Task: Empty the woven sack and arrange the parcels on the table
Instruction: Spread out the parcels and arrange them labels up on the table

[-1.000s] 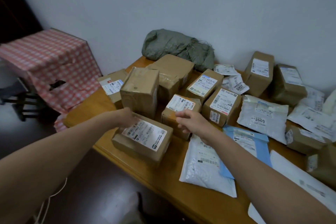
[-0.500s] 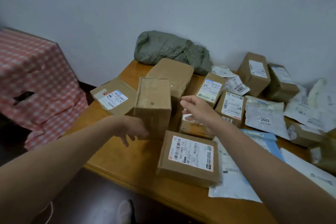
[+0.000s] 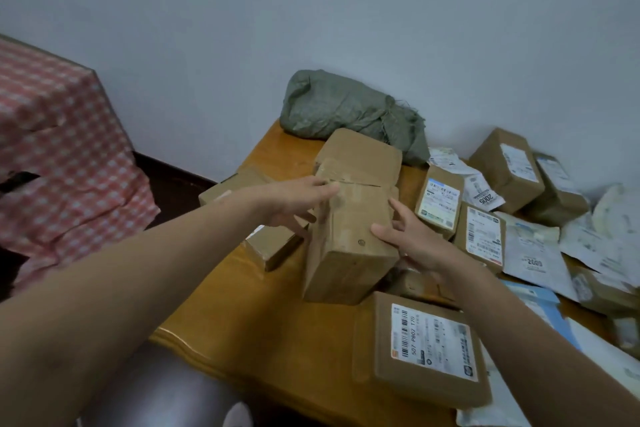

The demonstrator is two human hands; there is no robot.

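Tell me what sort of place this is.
Likely a back room or home used for sorting deliveries: labelled parcels cover a wooden table, a crumpled woven sack lies behind them, and checked cloth drapes nearby furniture.

One woven sack (image 3: 346,107), one table (image 3: 242,333), two hands (image 3: 294,204), roughly eleven cardboard boxes (image 3: 349,253), and at least six plastic mailers (image 3: 530,253).
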